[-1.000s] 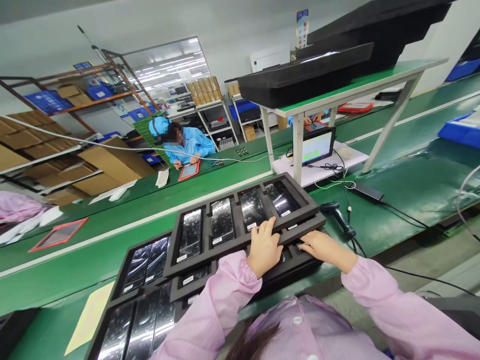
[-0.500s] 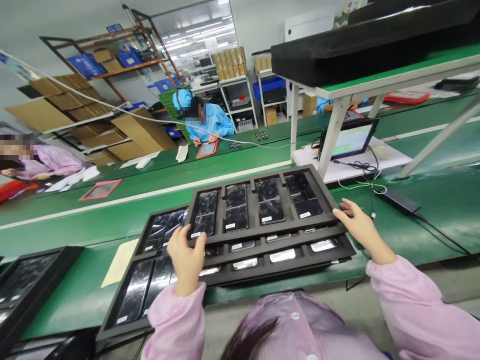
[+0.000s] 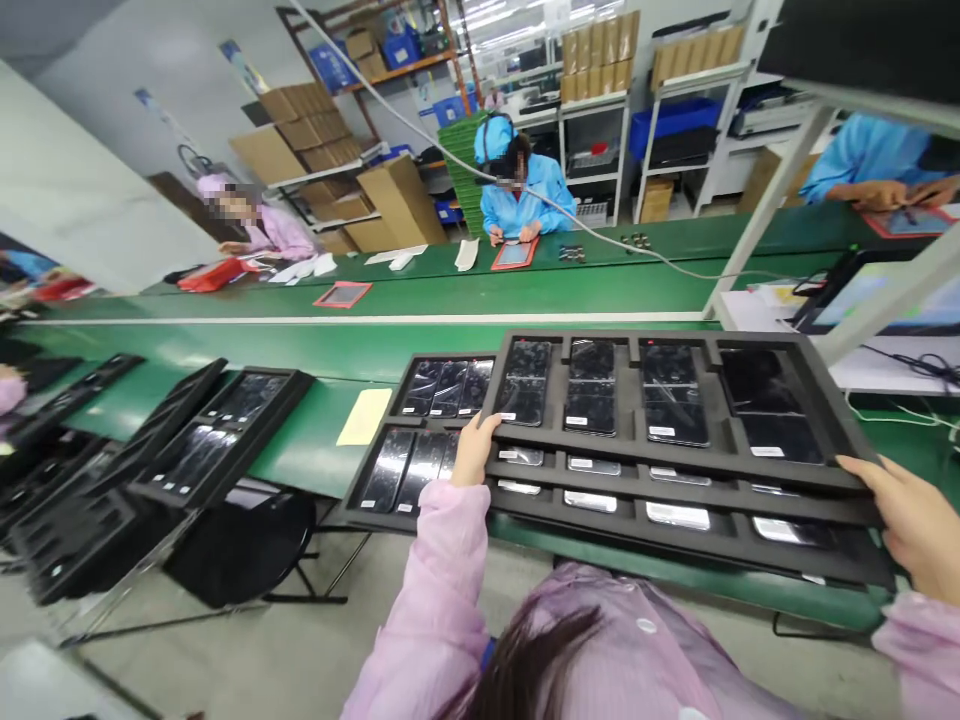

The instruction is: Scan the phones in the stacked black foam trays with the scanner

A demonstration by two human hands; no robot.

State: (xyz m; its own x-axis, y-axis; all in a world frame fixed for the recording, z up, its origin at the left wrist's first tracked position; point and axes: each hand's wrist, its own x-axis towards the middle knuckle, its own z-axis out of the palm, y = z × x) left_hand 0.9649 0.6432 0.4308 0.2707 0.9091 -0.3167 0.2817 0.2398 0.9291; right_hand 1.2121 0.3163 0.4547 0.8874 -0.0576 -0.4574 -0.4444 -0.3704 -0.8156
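Note:
A stack of black foam trays point(image 3: 675, 455) with phones in their slots sits at the near edge of the green bench. My left hand point(image 3: 474, 452) grips the stack's left end, thumb on the top rim. At the right end my right hand point(image 3: 909, 525) holds the corner, fingers curled under. The top tray carries several dark phones point(image 3: 591, 400). Under the stack's left part lies another black tray point(image 3: 409, 505) with phones.
More black trays point(image 3: 217, 440) lean on a chair at the left. A yellow sheet point(image 3: 365, 416) lies on the green bench point(image 3: 225, 345). A monitor point(image 3: 885, 300) and cables sit at the right. Three people in smocks work at the far side of the line.
The view has swung left. My hands have spread to the two ends of the tray stack and hold it; one second ago both rested on its near middle.

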